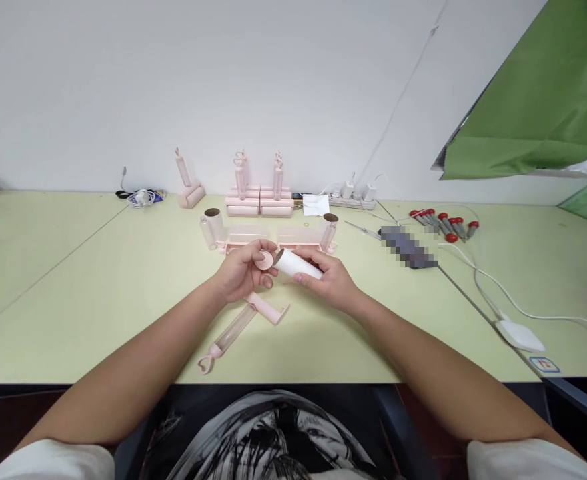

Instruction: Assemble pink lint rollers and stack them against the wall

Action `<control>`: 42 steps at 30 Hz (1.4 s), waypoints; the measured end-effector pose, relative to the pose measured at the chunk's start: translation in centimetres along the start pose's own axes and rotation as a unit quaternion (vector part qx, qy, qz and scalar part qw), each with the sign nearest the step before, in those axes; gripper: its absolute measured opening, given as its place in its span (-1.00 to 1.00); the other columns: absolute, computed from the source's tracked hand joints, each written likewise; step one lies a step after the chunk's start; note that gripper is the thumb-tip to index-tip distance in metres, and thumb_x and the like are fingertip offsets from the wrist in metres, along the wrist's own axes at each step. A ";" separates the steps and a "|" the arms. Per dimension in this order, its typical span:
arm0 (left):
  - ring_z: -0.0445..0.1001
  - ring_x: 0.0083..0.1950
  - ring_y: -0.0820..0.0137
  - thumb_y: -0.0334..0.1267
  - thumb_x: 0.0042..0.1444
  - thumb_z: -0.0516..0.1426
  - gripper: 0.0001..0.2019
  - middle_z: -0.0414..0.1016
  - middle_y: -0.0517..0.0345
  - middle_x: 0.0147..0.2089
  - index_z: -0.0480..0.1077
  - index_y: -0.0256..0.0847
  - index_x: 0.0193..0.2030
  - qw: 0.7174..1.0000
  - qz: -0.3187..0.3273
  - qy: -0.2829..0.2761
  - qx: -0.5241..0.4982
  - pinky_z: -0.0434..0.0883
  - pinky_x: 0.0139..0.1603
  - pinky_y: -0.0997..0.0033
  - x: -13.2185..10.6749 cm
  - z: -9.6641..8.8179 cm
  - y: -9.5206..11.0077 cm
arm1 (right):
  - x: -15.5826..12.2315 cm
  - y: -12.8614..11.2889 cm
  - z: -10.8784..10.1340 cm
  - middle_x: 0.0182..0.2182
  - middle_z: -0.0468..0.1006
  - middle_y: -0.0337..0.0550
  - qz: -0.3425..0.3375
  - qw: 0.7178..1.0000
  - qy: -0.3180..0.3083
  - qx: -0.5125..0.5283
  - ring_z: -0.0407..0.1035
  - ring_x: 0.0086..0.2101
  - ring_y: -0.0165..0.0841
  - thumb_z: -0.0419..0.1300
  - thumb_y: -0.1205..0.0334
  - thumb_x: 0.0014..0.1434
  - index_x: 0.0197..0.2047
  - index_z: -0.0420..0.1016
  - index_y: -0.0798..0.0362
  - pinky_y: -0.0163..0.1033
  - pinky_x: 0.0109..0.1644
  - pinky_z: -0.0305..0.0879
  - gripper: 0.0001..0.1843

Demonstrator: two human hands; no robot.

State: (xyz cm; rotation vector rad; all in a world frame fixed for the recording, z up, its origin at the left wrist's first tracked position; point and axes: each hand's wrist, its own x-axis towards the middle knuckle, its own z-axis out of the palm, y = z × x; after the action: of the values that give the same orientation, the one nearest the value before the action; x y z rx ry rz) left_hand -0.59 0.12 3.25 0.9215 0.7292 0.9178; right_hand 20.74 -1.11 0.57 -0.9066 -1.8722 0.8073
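Observation:
Between the thumb and fingers of my left hand is a round pink cap. My right hand is wrapped round a white lint-roller refill, a tube whose open brown cardboard end points left at the cap. Cap and refill are close together; whether they touch is hard to tell. On the table below my left hand lies a pink lint-roller handle, with a clear grip, a heart-shaped loop at its near end and a pink bracket at its far end.
Behind my hands are pink cover parts and two upright refill rolls. Assembled pink lint rollers stand near the wall. To the right are a pixelated dark object, red-handled tools, and a white charger with its cable.

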 end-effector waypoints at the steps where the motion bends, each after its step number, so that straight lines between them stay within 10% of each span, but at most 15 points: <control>1: 0.41 -0.49 0.49 -0.31 -0.17 0.17 -0.67 0.34 0.23 -0.39 0.31 -0.23 -0.18 1.000 -0.004 -0.001 0.000 0.36 -0.63 0.53 0.0 0.1 -0.1 | 0.0 0.1 0.0 0.03 0.55 0.00 0.007 1.000 -0.001 0.008 0.45 -0.02 -0.14 0.33 0.03 0.09 0.09 0.50 0.01 -0.03 0.05 0.37 -0.49; 10: 0.01 -0.67 0.60 -0.14 0.04 0.19 -0.78 0.08 0.35 -0.64 0.27 -0.20 -0.44 0.984 -0.062 0.007 0.167 -0.07 -0.72 0.59 -0.3 0.6 -0.6 | 0.0 -0.9 0.2 -0.34 0.56 -0.12 0.204 0.952 -0.018 0.228 0.40 -0.56 -0.38 0.24 -0.12 0.14 0.09 0.46 0.03 -0.35 -0.68 0.22 -0.46; 18: 0.08 -0.64 0.57 -0.31 -0.02 0.05 -0.88 0.18 0.28 -0.65 0.27 -0.23 -0.54 0.967 0.020 0.103 0.230 -0.03 -0.67 0.55 -0.1 0.1 0.4 | 0.5 -1.2 -0.4 -0.15 0.56 -0.03 0.221 0.892 -0.032 0.393 0.52 -0.37 -0.24 0.07 0.07 0.15 0.05 0.44 0.04 -0.22 -0.59 0.46 -0.57; 25: 0.10 -0.64 0.58 -0.40 -0.17 0.02 -0.97 0.20 0.28 -0.62 0.25 -0.23 -0.55 0.975 0.022 0.118 0.187 -0.04 -0.70 0.56 0.1 -0.2 0.1 | 1.0 -1.9 -0.3 -0.39 0.50 -0.15 0.306 0.866 0.119 0.377 0.22 -0.64 -0.49 0.13 0.18 0.09 -0.13 0.48 0.07 -0.41 -0.81 -0.07 -0.72; 29: 0.20 -0.64 0.59 -0.34 -0.10 0.08 -0.96 0.32 0.22 -0.51 0.29 -0.25 -0.49 0.984 0.043 0.131 0.112 0.06 -0.74 0.56 0.4 -0.2 -0.1 | 1.3 -1.8 -0.8 -0.39 0.51 -0.13 0.346 0.846 0.150 0.376 0.22 -0.61 -0.48 0.20 0.23 0.01 -0.22 0.46 0.06 -0.38 -0.74 0.00 -0.78; 34: 0.30 -0.63 0.55 -0.25 -0.01 0.12 -0.87 0.35 0.20 -0.52 0.34 -0.27 -0.46 0.986 0.068 0.146 0.030 0.16 -0.74 0.57 0.9 -0.7 -0.1 | 1.0 -1.4 -1.8 -0.24 0.55 -0.12 0.327 0.892 0.036 0.311 0.40 -0.39 -0.36 0.12 0.49 -0.27 -0.21 0.46 0.04 -0.31 -0.50 0.32 -0.54; 38: 0.31 -0.64 0.54 -0.26 -0.02 0.13 -0.87 0.36 0.19 -0.54 0.35 -0.28 -0.49 0.985 0.076 0.153 0.022 0.17 -0.75 0.57 0.9 -0.8 -0.2 | 0.3 -1.3 -2.0 -0.34 0.54 -0.19 0.191 0.977 -0.076 0.066 0.39 -0.34 -0.35 0.10 0.46 -0.10 -0.29 0.42 0.04 -0.23 -0.27 0.35 -0.74; 42: 0.32 -0.64 0.52 -0.27 -0.03 0.13 -0.88 0.36 0.20 -0.54 0.37 -0.28 -0.49 0.983 0.082 0.162 0.015 0.17 -0.74 0.56 0.8 -0.5 -0.2 | -0.3 -1.6 -1.3 -0.32 0.58 -0.18 0.093 0.952 -0.243 -0.163 0.40 -0.32 -0.35 0.08 0.47 0.06 -0.27 0.44 0.05 -0.27 -0.23 0.24 -0.79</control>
State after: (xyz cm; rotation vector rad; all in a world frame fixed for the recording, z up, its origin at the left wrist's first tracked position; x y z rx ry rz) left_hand -0.61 0.94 2.72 0.8775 0.9568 1.2226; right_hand 21.62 -1.98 2.32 -1.1802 -2.4289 0.9109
